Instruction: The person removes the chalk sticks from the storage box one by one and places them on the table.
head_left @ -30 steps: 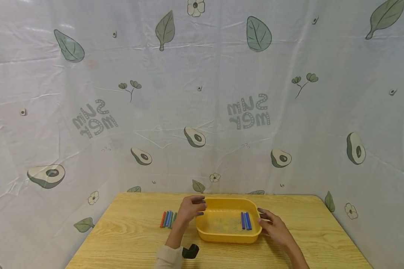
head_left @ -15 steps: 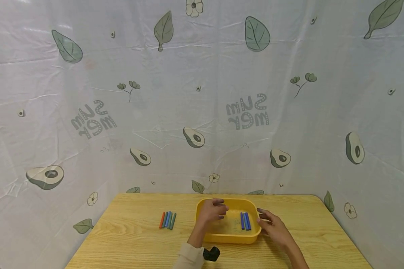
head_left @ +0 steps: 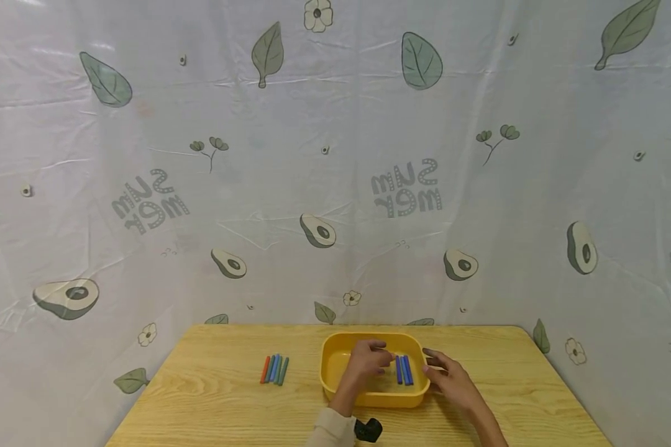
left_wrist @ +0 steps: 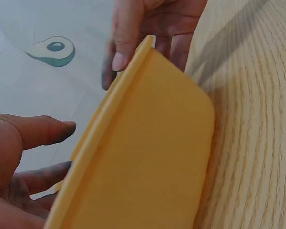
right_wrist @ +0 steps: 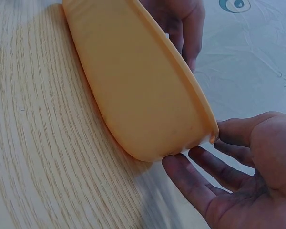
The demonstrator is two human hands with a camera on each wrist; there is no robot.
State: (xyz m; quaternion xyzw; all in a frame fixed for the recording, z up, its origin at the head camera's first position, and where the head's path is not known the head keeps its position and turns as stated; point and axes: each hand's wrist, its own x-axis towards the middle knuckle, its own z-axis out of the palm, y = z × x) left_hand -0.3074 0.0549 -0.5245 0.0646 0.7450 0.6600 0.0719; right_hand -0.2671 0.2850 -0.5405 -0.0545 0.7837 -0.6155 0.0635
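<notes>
A yellow plastic tray stands on the table, with three blue pastel sticks side by side at its right end. My left hand is inside the tray, fingertips close to the left of these sticks. In the left wrist view its thumb and stained fingers are spread apart, with nothing visible between them; part of the hand is hidden behind the tray wall. My right hand holds the tray's right end, thumb at the rim and fingers against the outer wall.
Left of the tray, several pastel sticks in red, blue and green lie in a row on the wooden table. A pale printed curtain hangs behind the table's back edge.
My left hand has moved right, from the tray's left edge into the tray beside the blue pastel sticks, uncovering the row on the table. The right hand keeps its hold on the tray.
</notes>
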